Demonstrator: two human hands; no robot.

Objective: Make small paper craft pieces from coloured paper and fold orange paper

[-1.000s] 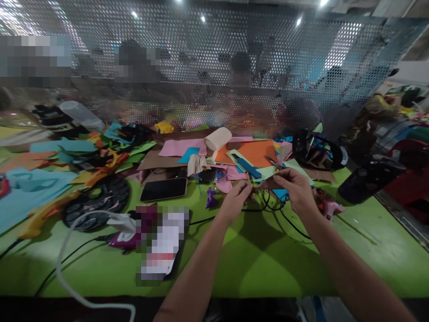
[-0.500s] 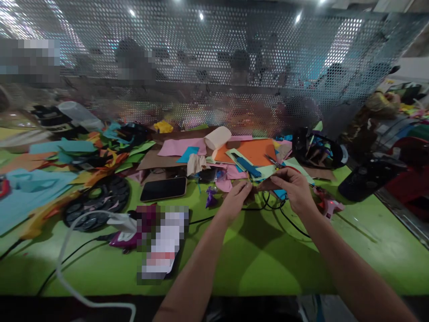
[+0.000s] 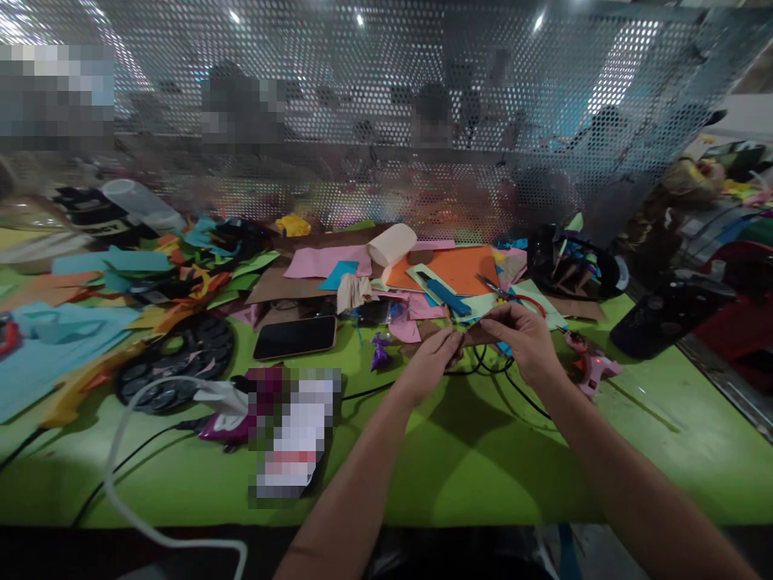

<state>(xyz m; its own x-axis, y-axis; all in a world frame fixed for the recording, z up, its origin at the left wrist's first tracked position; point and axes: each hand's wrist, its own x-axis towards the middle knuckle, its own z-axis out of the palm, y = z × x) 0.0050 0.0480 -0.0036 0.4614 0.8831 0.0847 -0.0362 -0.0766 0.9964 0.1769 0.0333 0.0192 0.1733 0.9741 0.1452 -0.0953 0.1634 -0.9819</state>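
Here, left grip [image 3: 430, 362] and right grip [image 3: 524, 340] pinch a narrow, dull brown strip [image 3: 475, 333]

brown paper [image 3: 476, 334], green table [image 3: 483, 475], orange sheet [image 3: 474, 272], pink sheet [image 3: 320, 262]

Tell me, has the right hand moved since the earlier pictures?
Yes: the right hand has shifted slightly left, judged against the red handle lying beyond it, more of which now shows.
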